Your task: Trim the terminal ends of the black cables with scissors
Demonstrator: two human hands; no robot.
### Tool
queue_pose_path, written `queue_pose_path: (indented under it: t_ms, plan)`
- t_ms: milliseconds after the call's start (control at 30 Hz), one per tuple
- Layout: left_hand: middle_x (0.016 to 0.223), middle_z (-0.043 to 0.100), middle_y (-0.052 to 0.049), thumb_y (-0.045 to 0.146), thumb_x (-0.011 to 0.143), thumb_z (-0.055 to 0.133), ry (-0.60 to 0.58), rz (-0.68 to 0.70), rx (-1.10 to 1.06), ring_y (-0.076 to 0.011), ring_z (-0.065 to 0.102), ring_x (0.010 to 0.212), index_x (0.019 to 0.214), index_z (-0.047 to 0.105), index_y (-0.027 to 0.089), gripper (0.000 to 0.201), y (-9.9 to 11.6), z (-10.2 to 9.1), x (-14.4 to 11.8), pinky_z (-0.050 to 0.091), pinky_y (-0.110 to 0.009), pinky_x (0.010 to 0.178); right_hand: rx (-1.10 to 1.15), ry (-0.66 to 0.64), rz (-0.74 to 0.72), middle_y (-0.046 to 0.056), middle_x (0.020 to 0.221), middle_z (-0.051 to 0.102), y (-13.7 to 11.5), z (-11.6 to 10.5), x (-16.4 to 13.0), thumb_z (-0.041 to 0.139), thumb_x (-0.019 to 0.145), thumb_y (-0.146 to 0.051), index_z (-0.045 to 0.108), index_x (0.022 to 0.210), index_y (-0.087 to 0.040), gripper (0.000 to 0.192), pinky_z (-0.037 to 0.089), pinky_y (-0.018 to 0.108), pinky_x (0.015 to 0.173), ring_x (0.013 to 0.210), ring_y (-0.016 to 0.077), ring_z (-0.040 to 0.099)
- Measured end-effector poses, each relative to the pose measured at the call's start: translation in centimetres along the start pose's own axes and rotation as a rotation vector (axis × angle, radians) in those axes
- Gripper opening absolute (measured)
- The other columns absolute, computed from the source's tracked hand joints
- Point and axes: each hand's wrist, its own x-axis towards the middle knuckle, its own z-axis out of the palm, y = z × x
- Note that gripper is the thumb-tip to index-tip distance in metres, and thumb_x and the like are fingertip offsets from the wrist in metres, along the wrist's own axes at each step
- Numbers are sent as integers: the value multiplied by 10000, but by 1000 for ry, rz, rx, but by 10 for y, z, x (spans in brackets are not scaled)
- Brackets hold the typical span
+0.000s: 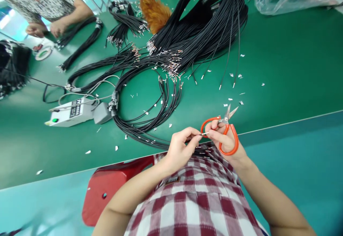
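Observation:
Between thumb and index finger my left hand (pixel 183 144) pinches a thin black cable close to its pale stripped end (pixel 205 133). My right hand (pixel 225 139) carries orange-handled scissors (pixel 227 119), their blades parted and pointing away from me. The right thumb and a fingertip meet at the cable's end, just beside the left fingertips. Below the hands, more cable ends lie over my checked apron. A looped bundle of black cables (pixel 142 129) runs from the table edge toward my left hand, with grey connectors (pixel 113 102) at its far bend.
Large black cable bundles (pixel 198 32) lie across the green table (pixel 281 68). A white box with a green button (pixel 72 113) stands at left. Small white scraps (pixel 88 152) are scattered about. Opposite, a person's hands (pixel 57 27) work near cables. A red stool (pixel 104 193) is below.

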Motion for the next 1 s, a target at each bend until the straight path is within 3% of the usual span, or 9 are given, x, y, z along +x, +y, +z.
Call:
queue_pose_path:
  t_ms: [133,333,533,767,1000]
  plan:
    - [583,540,35,399,912,624,94,-94,-169,-63,454,451,840,603,155,256,-3,2,-3,352,-180,441,136,81,75,-39,736,587,17,12,-7,868,674,-305,588,760,-223,304,477,251,695,683,111,560]
    - [635,544,28,413,890,658,115,-82,-197,-65,461,517,808,599,153,279,-3,0,-2,374,-185,494,129,153,97,-32,746,582,27,16,-8,861,667,-306,560,765,-225,326,506,260,710,709,123,575]
    - [601,509,29,493,850,688,28,-194,-300,-77,434,530,823,631,143,356,4,-4,-1,336,-204,495,-51,80,-18,-19,737,578,13,10,-1,800,749,-337,567,769,-224,260,486,294,708,699,143,556]
    - [561,500,28,509,819,720,-50,-310,-428,-56,382,486,836,659,121,393,7,-12,-2,226,-178,444,23,31,80,-31,742,586,10,17,9,804,755,-296,621,782,-214,203,466,258,676,671,117,560]
    - [522,489,48,512,851,685,-118,-333,-482,-32,298,418,855,648,127,388,4,-17,0,196,-174,417,-214,9,15,-21,730,598,0,16,13,789,773,-331,619,731,-191,224,443,269,684,669,121,538]
